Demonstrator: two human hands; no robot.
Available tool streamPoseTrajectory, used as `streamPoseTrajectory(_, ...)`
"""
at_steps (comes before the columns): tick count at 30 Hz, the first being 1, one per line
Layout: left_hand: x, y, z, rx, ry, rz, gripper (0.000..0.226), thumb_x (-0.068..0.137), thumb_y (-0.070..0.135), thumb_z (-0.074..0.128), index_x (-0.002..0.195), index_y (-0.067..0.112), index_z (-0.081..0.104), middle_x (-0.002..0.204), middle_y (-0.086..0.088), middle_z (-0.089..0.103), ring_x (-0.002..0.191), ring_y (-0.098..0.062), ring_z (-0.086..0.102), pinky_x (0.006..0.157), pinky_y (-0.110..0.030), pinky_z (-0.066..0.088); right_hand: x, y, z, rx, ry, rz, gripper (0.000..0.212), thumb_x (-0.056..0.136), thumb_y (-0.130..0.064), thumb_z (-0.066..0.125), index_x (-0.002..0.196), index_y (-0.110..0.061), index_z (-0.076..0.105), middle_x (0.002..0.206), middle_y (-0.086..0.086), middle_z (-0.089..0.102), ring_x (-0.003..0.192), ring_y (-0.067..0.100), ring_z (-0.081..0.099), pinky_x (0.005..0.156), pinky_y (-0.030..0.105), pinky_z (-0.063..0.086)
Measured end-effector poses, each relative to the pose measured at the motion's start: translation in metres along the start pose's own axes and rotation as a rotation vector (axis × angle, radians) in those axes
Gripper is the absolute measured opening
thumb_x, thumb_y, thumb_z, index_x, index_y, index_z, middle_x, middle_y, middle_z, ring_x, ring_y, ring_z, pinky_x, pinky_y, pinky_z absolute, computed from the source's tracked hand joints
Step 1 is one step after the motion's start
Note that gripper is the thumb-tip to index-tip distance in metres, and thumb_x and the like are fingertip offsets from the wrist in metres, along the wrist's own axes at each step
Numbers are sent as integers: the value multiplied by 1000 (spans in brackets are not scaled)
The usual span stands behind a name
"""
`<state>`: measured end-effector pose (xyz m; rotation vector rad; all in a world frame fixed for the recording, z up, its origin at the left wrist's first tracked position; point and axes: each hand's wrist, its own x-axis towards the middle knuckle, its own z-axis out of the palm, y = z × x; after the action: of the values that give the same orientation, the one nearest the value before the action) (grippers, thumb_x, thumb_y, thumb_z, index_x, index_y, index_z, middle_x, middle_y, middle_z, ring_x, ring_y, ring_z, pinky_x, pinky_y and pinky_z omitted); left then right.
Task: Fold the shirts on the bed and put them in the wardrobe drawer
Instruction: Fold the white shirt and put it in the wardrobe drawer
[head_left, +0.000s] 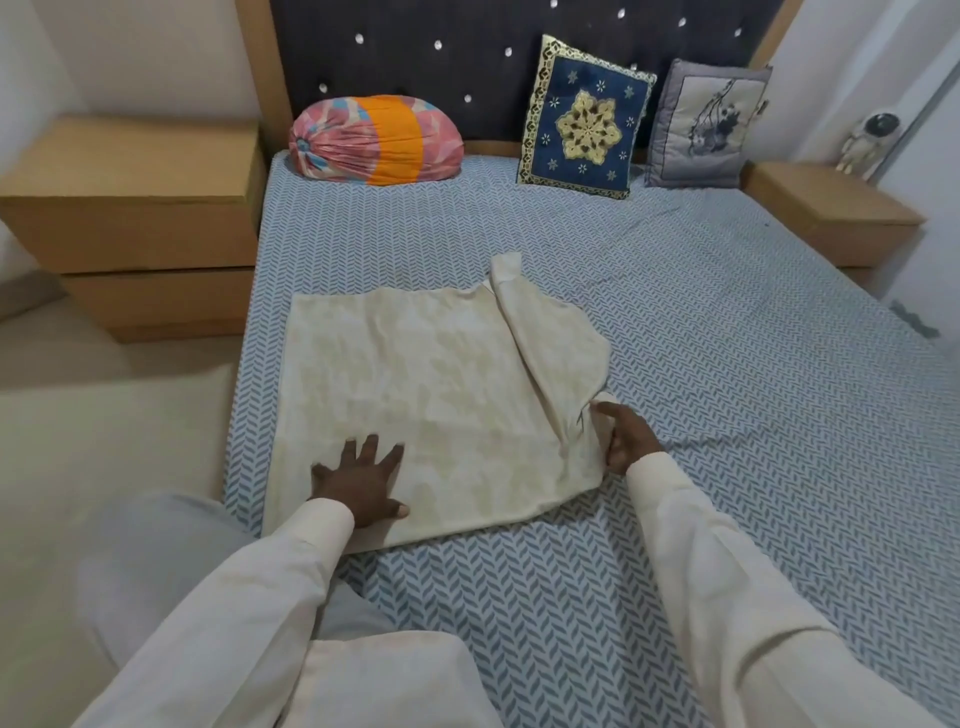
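Cream fabric is seen once on the bed: one shirt is spread flat on the blue herringbone sheet, at the centre of the view. Two hands are counted. Three cushions are set along the headboard at 12 o'clock: one pink-and-orange bundle, one navy embroidered cushion and one grey cushion. Two wooden bedside units are shown, one at 10 o'clock and one at 2 o'clock, with one small astronaut figure stood on the latter.

No wardrobe or drawer is shown. The forearms are covered by pale sleeves and cut off by the lower edge. The collar and front of the shirt cannot be made out; one sleeve is folded across the body, its cuff pointed toward 12 o'clock.

The left hand is laid palm-down with fingers splayed on the shirt's near edge at 7 o'clock, pressing and grasping nothing. The right hand is closed at the shirt's right edge at 4 o'clock, where a gathered fold of cloth is pinched. The bulk of the shirt lies toward 10 o'clock from that pinch.
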<state>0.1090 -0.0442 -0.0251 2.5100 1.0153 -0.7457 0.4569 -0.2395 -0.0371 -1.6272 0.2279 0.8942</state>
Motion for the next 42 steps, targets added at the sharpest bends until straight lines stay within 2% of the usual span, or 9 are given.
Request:
streamPoseTrajectory(3, 0, 0, 1, 5, 10, 3, 98, 84, 66, 56, 153, 40, -8, 163, 1, -16, 150, -30, -11, 111, -69, 13, -42, -9, 8, 165, -102, -13, 37, 84, -31, 70, 115, -13, 66, 111, 14, 69, 103, 30, 64, 98, 46, 49)
streamPoseTrajectory(5, -1, 0, 1, 0, 12, 5, 97, 84, 65, 56, 154, 40, -7, 163, 1, -16, 150, -30, -11, 112, -69, 13, -48, -11, 6, 172, -87, -77, 27, 87, -24, 67, 110, -10, 64, 102, 14, 67, 92, 29, 65, 86, 44, 55)
streamPoseTrajectory(8, -2, -1, 0, -4, 12, 5, 97, 85, 65, 56, 154, 40, -8, 163, 1, -17, 150, -30, -12, 112, -69, 14, -56, -14, 3, 42, -47, -205, 34, 83, -13, 67, 115, -6, 61, 101, 17, 67, 80, 27, 67, 63, 33, 56)
streamPoseTrajectory(12, -4, 0, 0, 0, 2, 7, 96, 86, 65, 55, 154, 40, -9, 162, 1, -18, 150, -30, -13, 111, -69, 15, -62, -12, -27, -451, 480, -388, 60, 70, -33, 76, 121, -6, 59, 122, 20, 62, 111, 36, 60, 88, 38, 47)
streamPoseTrajectory(21, 3, 5, -3, 48, -24, -10, 106, 81, 66, 61, 153, 36, -10, 163, -2, -10, 149, -34, -6, 105, -70, 27, -78, 30, -75, -307, 909, -92, 73, 90, -54, 54, 138, -2, 39, 139, 26, 46, 128, 43, 45, 104, 49, 35)
streamPoseTrajectory(28, 15, 10, -13, 51, -42, -38, 122, 72, 64, 72, 154, 31, -14, 156, -10, 6, 143, -40, 14, 107, -58, 37, -24, -9, -71, -681, 608, -130, 52, 93, -42, 47, 124, -3, 61, 132, 22, 57, 122, 39, 52, 105, 48, 40)
streamPoseTrajectory(31, 19, 15, -22, 5, -43, -79, 109, 82, 63, 63, 156, 24, -7, 157, -13, 8, 142, -41, 16, 110, -55, 33, 7, -15, -66, -854, 526, -95, 49, 97, -44, 47, 129, -8, 59, 139, 20, 51, 128, 39, 46, 108, 51, 33)
streamPoseTrajectory(37, 43, 32, -52, -102, 89, -149, 75, 93, 59, 47, 150, 16, 24, 153, -16, 20, 138, -41, 25, 109, -53, 34, 13, -18, -70, -774, 544, -155, 34, 90, -32, 54, 116, -15, 67, 130, 17, 58, 122, 39, 52, 108, 53, 35)
streamPoseTrajectory(42, 73, 63, -69, -61, 108, 22, 85, 91, 55, 55, 156, 24, 9, 162, -10, -1, 149, -33, -1, 116, -52, 24, 4, -14, -79, -592, 793, -119, 56, 86, -46, 49, 122, -5, 58, 129, 22, 56, 120, 42, 50, 104, 54, 33)
